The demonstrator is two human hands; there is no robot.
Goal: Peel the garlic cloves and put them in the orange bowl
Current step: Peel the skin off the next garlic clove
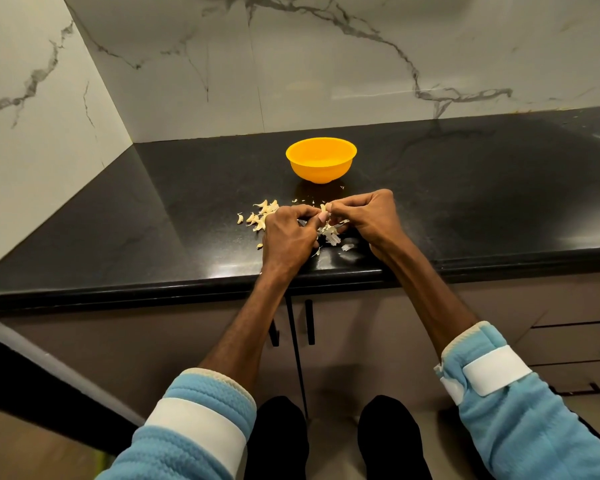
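Now | left hand (286, 237), right hand (368, 216) pinch one garlic clove (323, 209) | one orange bowl (321, 172)

I am pinching one clove (323, 209) between my left hand (286, 237) and right hand (368, 216). Pale loose cloves (262, 214) are lying heaped beside my left hand; the orange bowl (321, 168) is standing upright just beyond.

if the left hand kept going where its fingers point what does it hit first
Likely the garlic clove that the left hand pinches, then the right hand close behind it; depth is unclear.
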